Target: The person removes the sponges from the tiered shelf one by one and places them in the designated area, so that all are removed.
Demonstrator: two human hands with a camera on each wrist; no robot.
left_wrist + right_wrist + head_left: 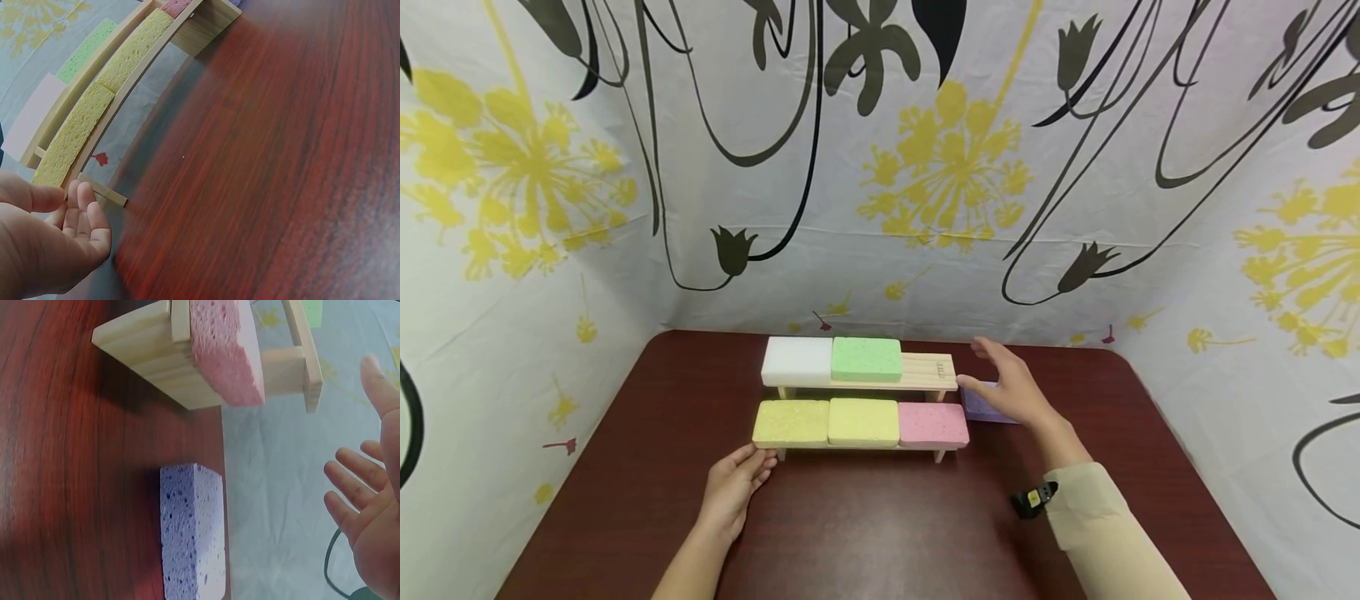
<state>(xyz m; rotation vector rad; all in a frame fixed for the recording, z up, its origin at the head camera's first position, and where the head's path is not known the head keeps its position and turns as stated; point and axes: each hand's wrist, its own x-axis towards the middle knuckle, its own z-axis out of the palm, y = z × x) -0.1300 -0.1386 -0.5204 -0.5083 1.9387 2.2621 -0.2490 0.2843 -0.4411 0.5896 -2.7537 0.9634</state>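
Observation:
A two-tier wooden rack (928, 369) stands on the table. Its upper tier carries a white sponge (797, 360) and a green sponge (867, 359). Along the lower tier lie two yellow sponges, the left one (791, 422) and the middle one (863, 421), then a pink sponge (933, 423). My left hand (47, 237) pinches the lower tier's left end between thumb and curled fingers. On the right, my right hand (1011, 392) hovers with spread fingers, holding nothing, above a purple sponge (192, 531). That sponge lies flat on the table beside the rack.
The dark red wooden table (880, 525) extends around the rack. Patterned white cloth (820, 192) hangs behind it and along both sides. A small black device (1034, 498) sits at my right sleeve's cuff.

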